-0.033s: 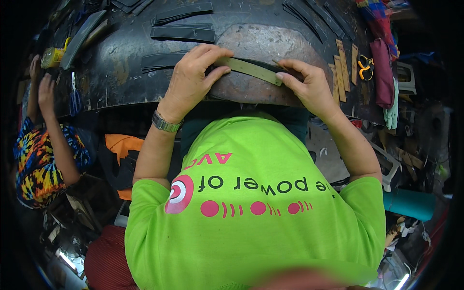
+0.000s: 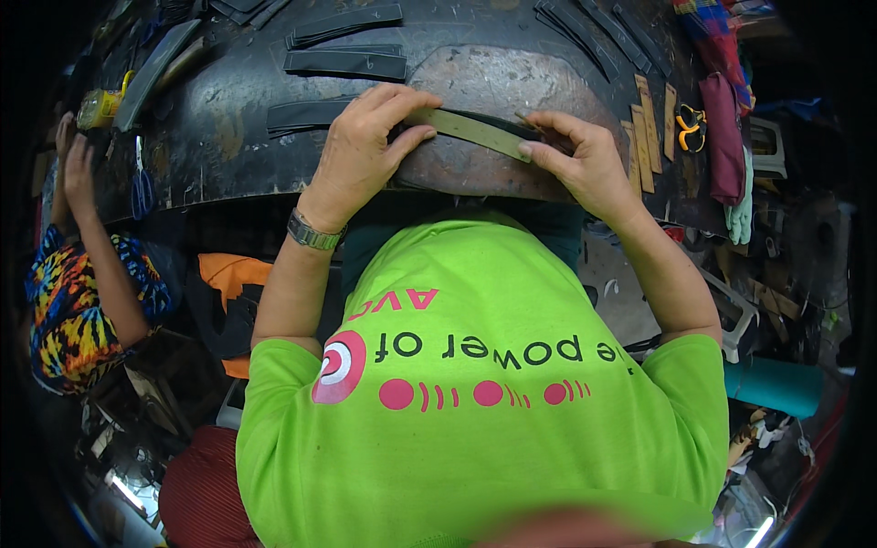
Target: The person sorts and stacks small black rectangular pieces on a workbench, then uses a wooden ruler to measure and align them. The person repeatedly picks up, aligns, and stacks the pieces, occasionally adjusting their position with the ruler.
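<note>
An olive-green flat strip (image 2: 475, 135) is held up at both ends over a worn, rounded slab on the table. My left hand (image 2: 376, 128) pinches its left end between thumb and fingers. At the right end, my right hand (image 2: 577, 153) grips it the same way, thumb on the near face. Just behind the green piece, a dark strip (image 2: 498, 119) shows along its far edge; whether the two touch is hard to see. Beside my left hand lies a stack of dark strips (image 2: 306, 115), partly covered by that hand.
The slab (image 2: 498, 78) rests on a black table (image 2: 228, 78). More dark strip stacks (image 2: 345, 64) lie beyond. On the right are wooden strips (image 2: 644, 137), yellow-black scissors (image 2: 692, 128) and a maroon cloth (image 2: 723, 137). Blue-handled scissors (image 2: 142, 187) lie left, near a co-worker's hands (image 2: 78, 169).
My right thumb has shifted slightly left on the green strip. The co-worker's hands at the far left have drawn a little closer together.
</note>
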Demonstrator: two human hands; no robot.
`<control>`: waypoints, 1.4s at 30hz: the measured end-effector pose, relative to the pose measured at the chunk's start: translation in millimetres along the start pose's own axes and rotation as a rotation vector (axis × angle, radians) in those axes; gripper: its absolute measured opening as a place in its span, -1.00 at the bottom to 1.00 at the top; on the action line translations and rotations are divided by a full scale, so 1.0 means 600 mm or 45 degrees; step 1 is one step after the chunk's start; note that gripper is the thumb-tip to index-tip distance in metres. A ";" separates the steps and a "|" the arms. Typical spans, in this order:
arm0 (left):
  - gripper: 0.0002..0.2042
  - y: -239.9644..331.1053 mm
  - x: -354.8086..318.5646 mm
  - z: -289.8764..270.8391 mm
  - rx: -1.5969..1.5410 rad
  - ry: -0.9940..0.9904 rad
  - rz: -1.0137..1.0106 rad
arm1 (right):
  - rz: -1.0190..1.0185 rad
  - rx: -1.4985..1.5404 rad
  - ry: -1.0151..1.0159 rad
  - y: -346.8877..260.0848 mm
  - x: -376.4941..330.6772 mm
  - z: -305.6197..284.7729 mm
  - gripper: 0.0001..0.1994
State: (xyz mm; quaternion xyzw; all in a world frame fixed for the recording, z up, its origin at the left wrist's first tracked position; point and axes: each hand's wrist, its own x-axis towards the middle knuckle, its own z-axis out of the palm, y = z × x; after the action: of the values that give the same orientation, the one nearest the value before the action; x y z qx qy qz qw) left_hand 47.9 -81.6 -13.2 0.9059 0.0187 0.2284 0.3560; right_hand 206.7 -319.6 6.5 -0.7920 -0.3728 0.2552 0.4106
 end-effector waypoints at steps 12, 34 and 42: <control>-0.42 0.002 0.001 -0.003 -0.026 -0.010 -0.079 | -0.221 -0.131 0.174 0.003 -0.003 0.013 -0.69; -0.41 0.004 0.000 -0.007 -0.053 -0.076 -0.206 | 0.016 0.727 0.271 0.083 0.034 -0.037 -0.86; -0.61 0.003 0.002 -0.008 0.038 -0.113 -0.112 | 0.039 0.618 0.249 0.071 0.034 -0.036 -0.60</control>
State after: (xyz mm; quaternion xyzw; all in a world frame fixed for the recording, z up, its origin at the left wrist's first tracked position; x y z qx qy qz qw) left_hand 46.8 -79.6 -8.5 0.9188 0.0460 0.1719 0.3525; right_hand 250.0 -329.7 -19.8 -0.6967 -0.2472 0.2657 0.6187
